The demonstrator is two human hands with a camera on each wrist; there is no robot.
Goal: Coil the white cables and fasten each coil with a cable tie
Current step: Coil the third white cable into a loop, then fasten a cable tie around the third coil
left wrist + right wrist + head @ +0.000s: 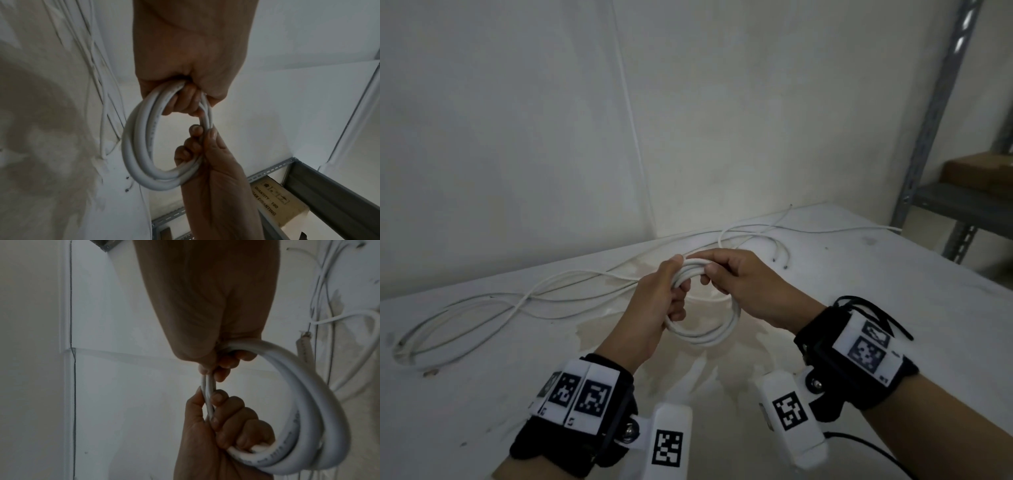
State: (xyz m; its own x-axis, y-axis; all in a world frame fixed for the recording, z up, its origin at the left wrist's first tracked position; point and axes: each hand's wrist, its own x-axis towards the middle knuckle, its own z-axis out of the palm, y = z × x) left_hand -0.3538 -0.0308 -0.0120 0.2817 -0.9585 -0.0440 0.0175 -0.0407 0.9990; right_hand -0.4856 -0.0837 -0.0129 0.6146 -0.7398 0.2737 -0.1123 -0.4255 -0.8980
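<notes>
A coil of thick white cable (717, 334) hangs above the white table (859, 308), held between both hands. My left hand (677, 297) grips the coil's upper left part, fingers curled through the loop. My right hand (708, 272) pinches the top strands just to the right. The left wrist view shows the left hand (186, 101) wrapped round the coil (139, 146), with the right hand (202, 131) rising from below. Seen from the right wrist, the right hand (213, 371) pinches the strands and the left hand (228, 423) clasps the coil (320, 418). No cable tie shows.
Several loose white cables (517, 303) sprawl across the table's left and back, with bare ends (786, 266) at the back right. A grey metal rack (928, 137) holding a cardboard box (983, 171) stands at the right. White walls close off the back.
</notes>
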